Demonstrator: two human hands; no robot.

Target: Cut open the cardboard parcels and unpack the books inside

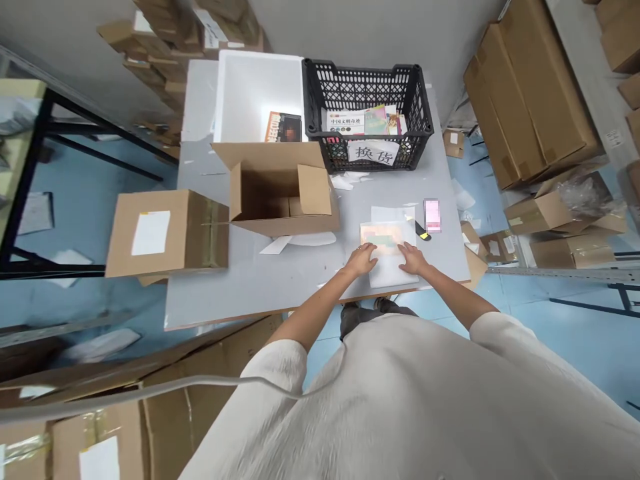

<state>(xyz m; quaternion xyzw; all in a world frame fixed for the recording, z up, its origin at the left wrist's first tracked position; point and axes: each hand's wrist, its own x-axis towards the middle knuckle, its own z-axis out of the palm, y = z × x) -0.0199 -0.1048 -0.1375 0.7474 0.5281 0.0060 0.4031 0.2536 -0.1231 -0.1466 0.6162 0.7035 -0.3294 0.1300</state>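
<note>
While the pale packet [381, 235], on the surface [300, 283] at the near side of the black crate [423, 120], is touched by the left hand [363, 259] and right hand [413, 258], fingers apart, it is best kept flat under light, even pressure.

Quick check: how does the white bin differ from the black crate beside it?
The white bin has solid walls; the black crate has openwork ones. The open carton hides the white bin's near side; the black crate's front shows, bearing a paper sign. Both are open-topped and hold printed items.
</note>
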